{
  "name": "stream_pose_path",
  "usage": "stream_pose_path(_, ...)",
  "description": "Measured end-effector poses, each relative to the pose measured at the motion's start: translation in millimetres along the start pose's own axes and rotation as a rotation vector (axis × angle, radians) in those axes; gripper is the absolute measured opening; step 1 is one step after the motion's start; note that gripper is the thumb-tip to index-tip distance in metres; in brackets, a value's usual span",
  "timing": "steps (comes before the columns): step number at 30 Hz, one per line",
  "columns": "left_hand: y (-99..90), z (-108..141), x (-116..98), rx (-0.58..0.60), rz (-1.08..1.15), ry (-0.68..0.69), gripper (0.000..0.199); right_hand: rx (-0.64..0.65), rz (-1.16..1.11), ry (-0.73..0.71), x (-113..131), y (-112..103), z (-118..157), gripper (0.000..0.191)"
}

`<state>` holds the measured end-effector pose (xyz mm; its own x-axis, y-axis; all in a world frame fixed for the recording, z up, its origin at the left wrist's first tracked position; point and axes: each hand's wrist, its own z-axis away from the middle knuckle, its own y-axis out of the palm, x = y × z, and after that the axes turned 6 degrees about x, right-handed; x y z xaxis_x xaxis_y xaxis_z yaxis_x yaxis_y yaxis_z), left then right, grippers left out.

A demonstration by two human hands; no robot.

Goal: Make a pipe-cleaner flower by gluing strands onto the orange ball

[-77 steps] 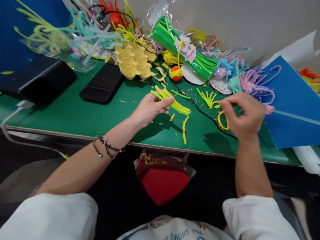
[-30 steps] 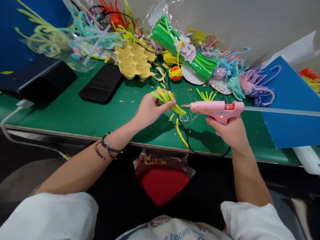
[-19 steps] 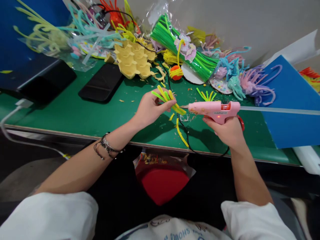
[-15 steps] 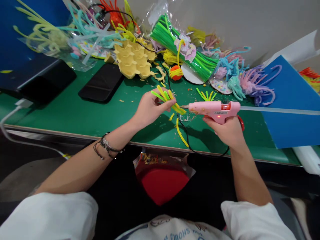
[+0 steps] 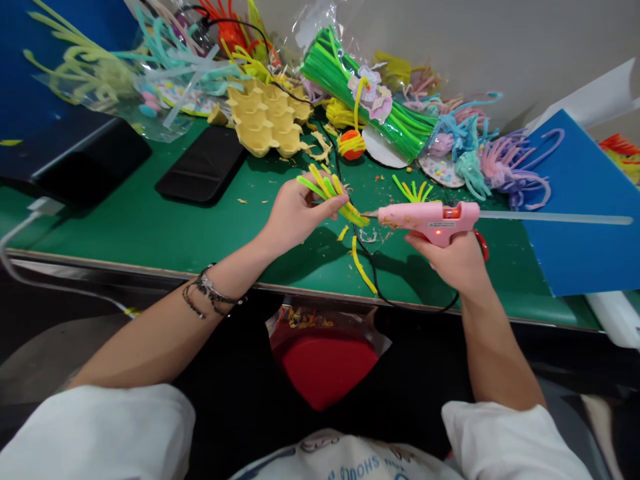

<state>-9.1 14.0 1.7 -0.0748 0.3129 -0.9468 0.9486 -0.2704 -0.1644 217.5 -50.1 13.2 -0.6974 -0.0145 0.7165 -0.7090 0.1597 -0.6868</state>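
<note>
Slightly leftward, since half a second ago, the bundle of yellow and green pipe cleaners (image 5: 354, 215) has been shifted by the left hand (image 5: 295, 213), while the pink hot glue gun (image 5: 415, 215) is kept almost where it was. The far end of the translucent glue stick (image 5: 555, 217), previously cut off by the right edge, is now shown.

The bundle is pinched between the thumb and fingers of the left hand and held above the green tabletop (image 5: 225, 233), its loose tips fanned out to the upper left. The handle of the glue gun is gripped by the right hand (image 5: 457, 260), and its nozzle (image 5: 371, 215) is aimed left at the bundle's lower end; whether contact is made cannot be told. An indicator light (image 5: 439, 233) is lit on the gun's body.

Beneath the nozzle, fine glue strands (image 5: 373, 235) are seen, with a yellow pipe cleaner piece (image 5: 363, 267) laid near the black cord (image 5: 415, 309). Behind the gun, a smaller yellow and green tuft (image 5: 414, 193) is partly hidden. Farther back, an egg carton piece (image 5: 265, 117) is placed beside a black smartphone (image 5: 200, 167).
</note>
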Motion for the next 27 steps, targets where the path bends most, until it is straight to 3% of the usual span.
stream_pose_path(18,-6.6,-0.6,-2.1,-0.039,-0.028,-0.006,0.010,0.010,0.011,-0.001,-3.4,-3.2,-4.0,0.028)
stream_pose_path(27,-10.4,-1.3,-4.7,-0.078,-0.045,0.015,0.009,-0.060,0.057,0.094,-38.2,-9.6,-22.9,0.037)
